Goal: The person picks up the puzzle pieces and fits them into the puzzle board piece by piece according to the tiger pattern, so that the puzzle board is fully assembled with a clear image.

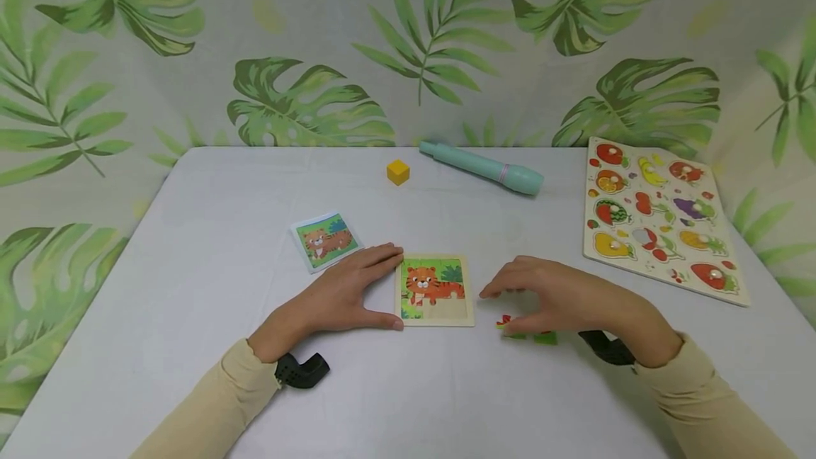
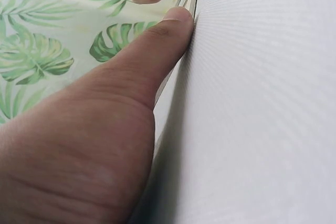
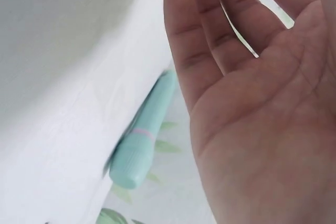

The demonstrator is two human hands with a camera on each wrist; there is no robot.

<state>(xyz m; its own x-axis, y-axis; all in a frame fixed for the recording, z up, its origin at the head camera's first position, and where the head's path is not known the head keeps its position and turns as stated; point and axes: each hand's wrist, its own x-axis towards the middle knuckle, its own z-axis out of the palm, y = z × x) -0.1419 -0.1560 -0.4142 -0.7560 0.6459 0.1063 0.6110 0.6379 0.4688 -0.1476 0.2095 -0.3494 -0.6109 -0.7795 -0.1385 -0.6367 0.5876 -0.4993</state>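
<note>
A small wooden jigsaw tray (image 1: 470,310) with a tiger picture lies in the middle of the table, its lower right part bare wood. My left hand (image 1: 341,290) touches the tray's left side, fingertips at the upper corner and thumb at the lower one. The left wrist view shows that thumb (image 2: 157,40) straight along the edge. To the right of the tray my right hand (image 1: 557,295) hovers with fingers apart and loosely bent, holding nothing visible. Beneath it lie loose green and red puzzle pieces (image 1: 545,338), partly hidden by the thumb.
A tiger picture card (image 1: 328,239) lies beyond my left hand. Farther back are a yellow cube (image 1: 398,172) and a turquoise microphone-shaped stick (image 1: 481,167). A fruit peg board (image 1: 640,261) occupies the right side. Black wrist devices (image 1: 302,372) sit under both wrists.
</note>
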